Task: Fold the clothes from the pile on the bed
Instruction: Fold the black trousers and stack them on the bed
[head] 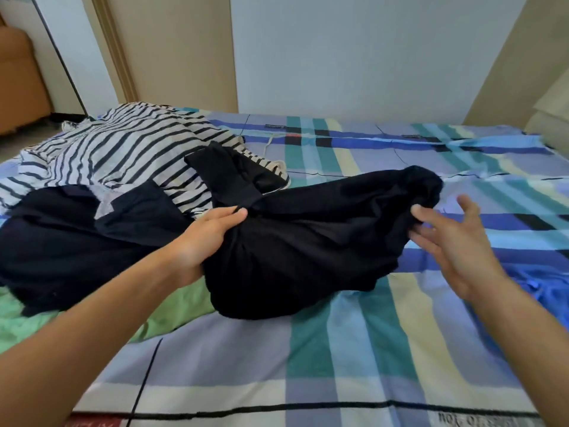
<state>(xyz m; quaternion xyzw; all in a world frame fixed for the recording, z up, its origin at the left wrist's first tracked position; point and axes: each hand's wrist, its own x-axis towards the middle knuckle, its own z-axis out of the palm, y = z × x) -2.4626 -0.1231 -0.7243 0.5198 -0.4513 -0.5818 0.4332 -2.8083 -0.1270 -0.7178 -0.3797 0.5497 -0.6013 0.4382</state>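
One black garment (301, 251) on the bed (338, 349), left hand (209, 238) gripping.

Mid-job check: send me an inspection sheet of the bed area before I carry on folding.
Surface: bed with a plaid sheet, lightly creased.
Job's things: black garment bunched mid-bed; striped garment and dark clothes piled at left, unfolded.
Clutter: green cloth under the pile; blue cloth at the right edge.
Hands: left hand grips the black garment's left end; right hand open, blurred, at its right end.
Cables: nothing seen.
Surroundings: wall behind the bed, orange chair far left, pillows far right.
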